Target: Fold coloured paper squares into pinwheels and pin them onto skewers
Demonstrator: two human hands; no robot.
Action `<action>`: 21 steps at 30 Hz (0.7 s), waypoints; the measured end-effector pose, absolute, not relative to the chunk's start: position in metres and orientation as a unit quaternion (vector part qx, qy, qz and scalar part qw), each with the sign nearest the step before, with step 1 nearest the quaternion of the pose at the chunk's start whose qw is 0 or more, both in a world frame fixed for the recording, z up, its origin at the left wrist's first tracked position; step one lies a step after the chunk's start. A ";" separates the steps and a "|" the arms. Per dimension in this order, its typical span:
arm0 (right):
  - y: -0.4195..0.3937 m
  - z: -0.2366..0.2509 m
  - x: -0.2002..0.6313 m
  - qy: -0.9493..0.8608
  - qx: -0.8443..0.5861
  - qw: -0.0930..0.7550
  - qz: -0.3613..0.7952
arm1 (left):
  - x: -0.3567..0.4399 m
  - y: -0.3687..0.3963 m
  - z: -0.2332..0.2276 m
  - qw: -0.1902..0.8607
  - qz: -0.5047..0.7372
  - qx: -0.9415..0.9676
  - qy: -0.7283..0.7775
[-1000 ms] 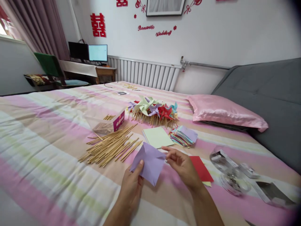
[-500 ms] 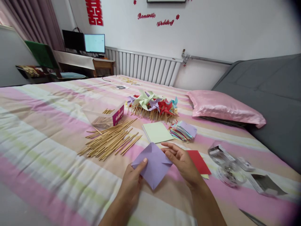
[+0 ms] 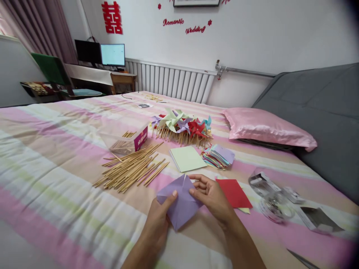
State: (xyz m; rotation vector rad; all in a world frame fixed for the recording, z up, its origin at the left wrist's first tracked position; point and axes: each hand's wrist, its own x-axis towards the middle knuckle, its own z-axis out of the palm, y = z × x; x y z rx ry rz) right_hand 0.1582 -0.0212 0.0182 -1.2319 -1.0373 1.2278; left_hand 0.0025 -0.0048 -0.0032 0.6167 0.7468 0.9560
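Paper: lilac square, creased, corners folded inward, held low over the striped bedspread.
Left hand: thumb pinches the paper's left edge.
Right hand: fingers grip its right corner.
Sticks: thin bamboo, loosely heaped, left of paper.

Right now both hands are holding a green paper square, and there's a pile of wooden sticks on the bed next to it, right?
Not quite: the paper square in the left hand and right hand is purple, not green, as the head view shows. The pile of wooden sticks does lie beside it on the bed.
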 end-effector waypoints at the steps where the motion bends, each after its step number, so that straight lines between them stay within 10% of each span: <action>1: -0.021 0.017 0.158 -0.436 -0.517 0.530 0.512 | 0.002 -0.005 -0.003 0.776 0.442 0.288 0.346; 21: -0.020 0.013 0.153 -0.471 -0.593 0.541 0.366 | 0.001 -0.005 -0.010 0.768 0.388 0.344 0.376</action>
